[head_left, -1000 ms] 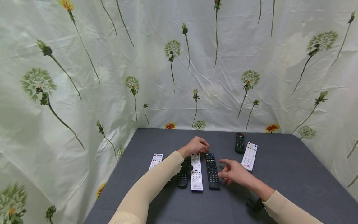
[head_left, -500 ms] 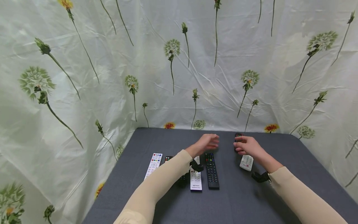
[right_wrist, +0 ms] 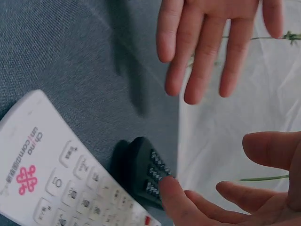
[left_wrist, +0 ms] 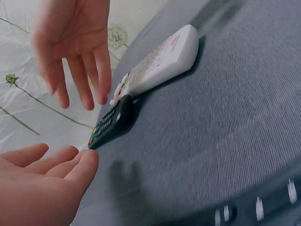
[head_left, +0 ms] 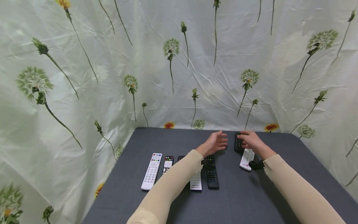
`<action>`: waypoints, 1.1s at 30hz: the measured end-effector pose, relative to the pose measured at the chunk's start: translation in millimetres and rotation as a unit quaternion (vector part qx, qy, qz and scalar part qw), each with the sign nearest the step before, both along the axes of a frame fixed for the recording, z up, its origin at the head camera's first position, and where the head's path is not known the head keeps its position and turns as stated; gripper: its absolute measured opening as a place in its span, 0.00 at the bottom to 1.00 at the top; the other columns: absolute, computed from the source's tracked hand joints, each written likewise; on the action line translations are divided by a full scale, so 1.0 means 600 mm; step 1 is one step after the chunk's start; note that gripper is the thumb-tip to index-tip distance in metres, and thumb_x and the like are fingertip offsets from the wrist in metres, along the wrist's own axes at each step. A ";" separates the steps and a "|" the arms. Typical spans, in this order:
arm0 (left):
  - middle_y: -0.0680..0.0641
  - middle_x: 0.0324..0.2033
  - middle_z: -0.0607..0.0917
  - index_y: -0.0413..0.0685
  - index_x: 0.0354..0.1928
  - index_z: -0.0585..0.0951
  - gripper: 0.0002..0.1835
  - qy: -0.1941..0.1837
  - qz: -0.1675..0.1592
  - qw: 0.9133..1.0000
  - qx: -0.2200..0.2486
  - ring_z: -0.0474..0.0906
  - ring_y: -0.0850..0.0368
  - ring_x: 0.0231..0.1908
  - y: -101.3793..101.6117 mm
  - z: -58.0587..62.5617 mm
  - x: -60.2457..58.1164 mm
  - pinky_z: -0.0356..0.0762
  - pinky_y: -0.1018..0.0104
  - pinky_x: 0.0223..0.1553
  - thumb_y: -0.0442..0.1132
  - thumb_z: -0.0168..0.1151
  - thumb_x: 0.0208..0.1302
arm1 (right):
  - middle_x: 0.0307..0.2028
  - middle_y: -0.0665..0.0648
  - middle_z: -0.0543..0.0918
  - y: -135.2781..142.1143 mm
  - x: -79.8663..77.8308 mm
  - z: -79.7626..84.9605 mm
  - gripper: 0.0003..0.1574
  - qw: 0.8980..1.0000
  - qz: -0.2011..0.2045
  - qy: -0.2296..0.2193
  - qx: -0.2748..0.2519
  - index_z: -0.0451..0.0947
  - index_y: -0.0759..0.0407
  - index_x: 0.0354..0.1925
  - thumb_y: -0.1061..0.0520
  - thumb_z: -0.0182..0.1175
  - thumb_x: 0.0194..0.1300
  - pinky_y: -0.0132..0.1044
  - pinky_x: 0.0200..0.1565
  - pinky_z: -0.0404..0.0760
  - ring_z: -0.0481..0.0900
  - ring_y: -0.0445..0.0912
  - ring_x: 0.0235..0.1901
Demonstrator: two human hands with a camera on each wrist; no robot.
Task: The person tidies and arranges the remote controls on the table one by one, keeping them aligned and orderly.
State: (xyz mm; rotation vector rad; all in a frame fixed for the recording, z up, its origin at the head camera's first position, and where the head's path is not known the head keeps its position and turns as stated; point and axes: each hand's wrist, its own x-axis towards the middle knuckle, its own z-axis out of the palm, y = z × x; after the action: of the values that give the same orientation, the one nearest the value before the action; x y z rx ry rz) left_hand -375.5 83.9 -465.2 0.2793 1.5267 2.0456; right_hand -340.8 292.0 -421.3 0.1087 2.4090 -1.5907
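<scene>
In the head view my left hand (head_left: 214, 143) hovers over the table with its fingers spread and holds nothing. My right hand (head_left: 253, 142) is beside a small black remote control (head_left: 237, 143) near the table's back edge, its fingers loosely bent around nothing. Below that hand lies a white remote control (head_left: 247, 160), partly covered by it. In the right wrist view a fingertip overlaps the black remote (right_wrist: 146, 172); whether it touches, I cannot tell. The left wrist view shows both hands facing each other, with the black remote (left_wrist: 110, 123) and white remote (left_wrist: 164, 61) lying beyond them.
A row of remotes lies left of centre on the dark grey table (head_left: 237, 199): white (head_left: 152, 171), black (head_left: 167, 163), another black (head_left: 181, 157) mostly behind the left sleeve, white (head_left: 196, 183), black (head_left: 213, 180). A flower-print curtain (head_left: 151, 62) hangs behind.
My left hand has moved right, from above the row toward the right-hand pair of remotes. My right hand has gone from beside the row's black remote back to the small black one. The remotes stay put.
</scene>
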 end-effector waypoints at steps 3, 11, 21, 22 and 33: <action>0.32 0.71 0.65 0.40 0.75 0.63 0.36 -0.009 -0.005 1.000 0.004 0.59 0.36 0.71 0.016 -0.005 0.002 0.61 0.45 0.69 0.60 0.40 0.79 | 0.74 0.79 0.45 0.000 -0.007 -0.010 0.42 1.000 0.001 -0.014 0.006 0.37 0.72 0.78 0.56 0.45 0.80 0.56 0.64 0.72 0.51 0.73 0.71; 0.32 0.73 0.61 0.39 0.77 0.59 0.37 -0.047 -0.013 0.999 0.012 0.57 0.37 0.73 0.054 -0.018 0.008 0.59 0.45 0.70 0.60 0.36 0.80 | 0.72 0.81 0.49 0.006 -0.017 -0.029 0.46 0.998 -0.019 -0.003 0.053 0.39 0.73 0.77 0.61 0.53 0.75 0.53 0.58 0.78 0.62 0.71 0.67; 0.31 0.72 0.62 0.32 0.75 0.59 0.39 -0.085 0.007 0.996 0.030 0.57 0.35 0.72 0.057 -0.043 0.002 0.59 0.45 0.70 0.59 0.39 0.79 | 0.51 0.77 0.78 0.009 -0.022 -0.055 0.51 0.978 -0.024 0.044 0.203 0.55 0.74 0.74 0.63 0.69 0.61 0.40 0.29 0.83 0.84 0.51 0.27; 0.30 0.72 0.62 0.31 0.75 0.59 0.39 -0.085 0.011 0.996 0.029 0.58 0.35 0.72 0.057 -0.045 0.002 0.60 0.45 0.70 0.58 0.40 0.79 | 0.47 0.75 0.81 0.007 -0.022 -0.057 0.51 0.976 -0.027 0.045 0.211 0.56 0.74 0.74 0.63 0.69 0.60 0.39 0.29 0.82 0.84 0.50 0.26; 0.29 0.59 0.76 0.27 0.66 0.71 0.29 -0.095 0.089 0.991 0.027 0.74 0.34 0.59 0.068 -0.042 0.004 0.73 0.47 0.62 0.46 0.53 0.76 | 0.55 0.79 0.75 0.008 -0.023 -0.070 0.47 0.980 -0.041 0.040 0.191 0.60 0.77 0.70 0.64 0.70 0.59 0.38 0.30 0.84 0.83 0.47 0.26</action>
State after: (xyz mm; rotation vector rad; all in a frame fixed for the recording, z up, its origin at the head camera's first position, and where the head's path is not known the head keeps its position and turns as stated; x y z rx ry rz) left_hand -372.8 124.5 -490.5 -0.0318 1.4251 2.1834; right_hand -354.4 296.9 -463.6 0.2216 2.7787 -1.1602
